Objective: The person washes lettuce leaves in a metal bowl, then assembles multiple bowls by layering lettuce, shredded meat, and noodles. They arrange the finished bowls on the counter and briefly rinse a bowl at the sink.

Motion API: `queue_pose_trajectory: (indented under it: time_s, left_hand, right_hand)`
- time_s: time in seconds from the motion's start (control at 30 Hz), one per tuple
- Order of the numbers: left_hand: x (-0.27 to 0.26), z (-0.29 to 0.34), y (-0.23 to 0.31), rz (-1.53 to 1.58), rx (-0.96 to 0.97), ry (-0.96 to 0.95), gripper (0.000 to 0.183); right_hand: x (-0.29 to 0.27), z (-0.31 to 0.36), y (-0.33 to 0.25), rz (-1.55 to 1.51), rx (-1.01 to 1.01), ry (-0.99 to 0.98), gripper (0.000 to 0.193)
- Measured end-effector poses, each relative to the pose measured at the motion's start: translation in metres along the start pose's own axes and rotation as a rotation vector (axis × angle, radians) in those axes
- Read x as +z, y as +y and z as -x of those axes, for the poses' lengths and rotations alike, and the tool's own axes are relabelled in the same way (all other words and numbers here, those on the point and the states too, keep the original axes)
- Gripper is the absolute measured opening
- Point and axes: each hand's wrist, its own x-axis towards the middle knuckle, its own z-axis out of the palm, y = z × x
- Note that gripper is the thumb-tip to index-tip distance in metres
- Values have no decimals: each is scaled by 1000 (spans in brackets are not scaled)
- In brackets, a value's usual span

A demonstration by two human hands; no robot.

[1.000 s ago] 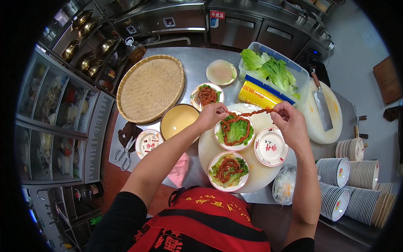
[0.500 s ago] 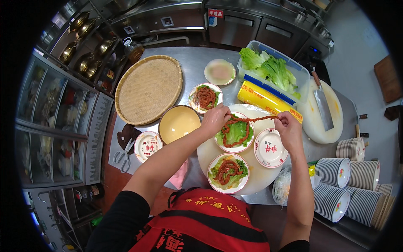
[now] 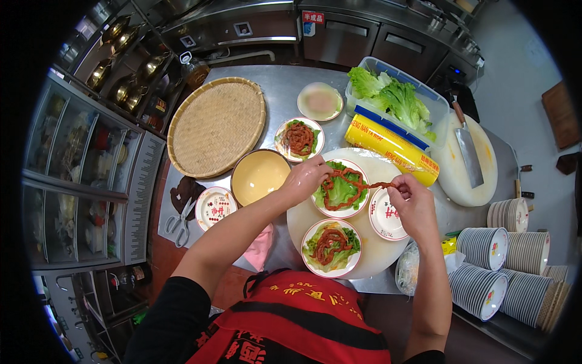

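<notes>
The right hand [image 3: 416, 203] is pinching the meat strip [image 3: 378, 185] at three o'clock of the lettuce-lined plate [image 3: 348, 214]; the left hand [image 3: 308, 179] is hovering around eleven, its grip unclear. Lowering the strip slackly, without pulling, should be preventing tears.

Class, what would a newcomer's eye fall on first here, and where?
Probably the reddish-brown strip running from the right hand to the lettuce-lined plate near the centre. Then the round woven tray at upper left, and the yellow roll beside the lettuce box, right of centre.
</notes>
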Motion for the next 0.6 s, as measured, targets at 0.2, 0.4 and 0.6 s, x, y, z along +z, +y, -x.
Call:
queue_pose_trajectory:
  time_s: [0.2, 0.4, 0.6]
  left_hand:
    - [12, -12, 12, -65, 148, 21, 15]
    - [26, -33, 11, -143, 112, 25, 13]
    - [30, -37, 8, -133, 25, 57, 14]
  right_hand:
    - [13, -13, -2, -7, -25, 109, 11]
    - [13, -9, 3, 3, -37, 118, 11]
    - [28, 10, 17, 284, 19, 28, 12]
